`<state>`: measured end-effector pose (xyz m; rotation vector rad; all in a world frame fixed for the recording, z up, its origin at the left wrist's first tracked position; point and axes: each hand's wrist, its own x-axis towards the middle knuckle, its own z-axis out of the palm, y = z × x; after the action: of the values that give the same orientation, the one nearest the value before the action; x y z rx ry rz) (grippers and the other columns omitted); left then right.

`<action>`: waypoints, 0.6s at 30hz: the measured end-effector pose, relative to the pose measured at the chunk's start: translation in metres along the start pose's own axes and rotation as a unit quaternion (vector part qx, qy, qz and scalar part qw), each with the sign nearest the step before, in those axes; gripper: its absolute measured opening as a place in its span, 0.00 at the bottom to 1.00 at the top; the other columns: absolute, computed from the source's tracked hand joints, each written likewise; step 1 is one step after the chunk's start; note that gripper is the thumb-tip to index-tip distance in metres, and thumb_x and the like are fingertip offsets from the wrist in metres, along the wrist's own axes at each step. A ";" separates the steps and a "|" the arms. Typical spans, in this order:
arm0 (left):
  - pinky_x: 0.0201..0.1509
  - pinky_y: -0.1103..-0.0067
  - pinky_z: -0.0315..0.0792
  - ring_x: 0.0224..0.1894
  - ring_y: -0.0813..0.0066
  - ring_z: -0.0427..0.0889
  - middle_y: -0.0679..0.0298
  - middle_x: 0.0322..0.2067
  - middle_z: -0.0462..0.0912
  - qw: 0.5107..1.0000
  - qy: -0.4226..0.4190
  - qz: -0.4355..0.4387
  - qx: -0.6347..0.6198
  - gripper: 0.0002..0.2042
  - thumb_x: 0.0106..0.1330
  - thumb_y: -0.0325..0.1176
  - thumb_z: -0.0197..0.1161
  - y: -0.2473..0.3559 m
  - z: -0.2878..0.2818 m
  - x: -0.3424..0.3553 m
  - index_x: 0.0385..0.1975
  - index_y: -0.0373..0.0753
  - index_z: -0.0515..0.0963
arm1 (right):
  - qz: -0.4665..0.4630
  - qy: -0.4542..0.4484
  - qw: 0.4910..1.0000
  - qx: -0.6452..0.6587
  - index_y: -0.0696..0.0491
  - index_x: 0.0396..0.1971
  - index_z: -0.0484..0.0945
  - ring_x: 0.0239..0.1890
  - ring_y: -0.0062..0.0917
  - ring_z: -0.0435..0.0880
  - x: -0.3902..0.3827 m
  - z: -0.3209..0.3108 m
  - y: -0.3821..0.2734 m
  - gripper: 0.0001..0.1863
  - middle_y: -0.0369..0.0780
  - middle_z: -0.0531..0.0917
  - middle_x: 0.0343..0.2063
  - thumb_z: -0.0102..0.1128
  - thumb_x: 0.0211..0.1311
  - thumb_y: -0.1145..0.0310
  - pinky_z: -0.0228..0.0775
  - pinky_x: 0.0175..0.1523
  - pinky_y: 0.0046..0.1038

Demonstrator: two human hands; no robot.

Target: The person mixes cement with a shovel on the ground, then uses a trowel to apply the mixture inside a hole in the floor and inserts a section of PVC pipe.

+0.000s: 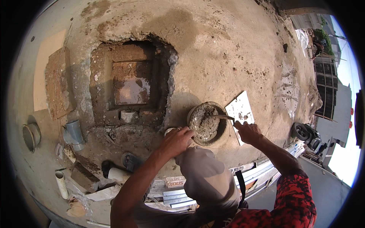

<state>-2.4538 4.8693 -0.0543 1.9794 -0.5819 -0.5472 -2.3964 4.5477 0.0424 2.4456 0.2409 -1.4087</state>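
Note:
A round bucket (192, 133) stands in front of me, holding wet grey mortar (205, 123). My right hand (249, 133) is closed round the handle end of a trowel (222, 117), whose metal shank reaches over the bucket's right rim. The trowel's blade is sunk in the mortar and hidden. At the near left side of the bucket, my left hand (178, 140) has its fingers closed on the rim. Just right of the bucket, partly behind my right hand, lies a white board (240, 108) spotted with mortar.
A rectangular pit (131, 72) with wet brick-coloured walls and a puddle opens at the left. A grey pipe fitting (75, 133), a second bucket (31, 136) and a white pipe (61, 185) lie farther left. Metal profiles (178, 199) lie beside my knee; a motorcycle (306, 135) stands right.

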 end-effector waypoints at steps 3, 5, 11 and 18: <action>0.46 0.64 0.72 0.47 0.53 0.75 0.56 0.48 0.71 0.998 0.026 0.047 0.019 0.18 0.56 0.38 0.63 -0.043 0.040 0.033 0.45 0.40 0.71 | 0.045 0.051 0.998 -0.004 0.46 0.54 0.64 0.35 0.49 0.82 0.006 0.002 0.012 0.21 0.54 0.79 0.37 0.52 0.59 0.69 0.74 0.37 0.45; 0.49 0.61 0.70 0.52 0.50 0.72 0.51 0.53 0.66 1.000 -0.005 0.027 -0.004 0.29 0.54 0.38 0.65 -0.064 0.070 0.044 0.56 0.39 0.65 | 0.069 0.136 0.988 -0.007 0.47 0.54 0.64 0.33 0.49 0.82 0.017 0.034 0.020 0.21 0.55 0.79 0.34 0.51 0.60 0.70 0.74 0.36 0.45; 0.46 0.65 0.73 0.47 0.54 0.77 0.46 0.51 0.70 0.976 0.005 -0.017 -0.215 0.43 0.56 0.32 0.66 -0.136 0.139 0.045 0.68 0.39 0.45 | 0.101 0.212 0.972 0.020 0.51 0.54 0.64 0.27 0.47 0.82 0.026 0.074 -0.026 0.21 0.55 0.78 0.27 0.51 0.60 0.70 0.73 0.31 0.45; 0.42 0.70 0.74 0.40 0.63 0.79 0.49 0.43 0.76 0.946 -0.037 -0.031 -0.320 0.39 0.59 0.29 0.64 -0.156 0.148 0.045 0.68 0.39 0.48 | 0.139 0.183 0.972 0.052 0.51 0.56 0.63 0.26 0.47 0.81 -0.007 0.086 -0.046 0.22 0.56 0.77 0.35 0.51 0.61 0.67 0.73 0.29 0.45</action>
<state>-2.4798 4.8078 -0.2637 1.3646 -0.3274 -0.7434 -2.4829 4.5614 -0.0002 2.6844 -0.0991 -0.8718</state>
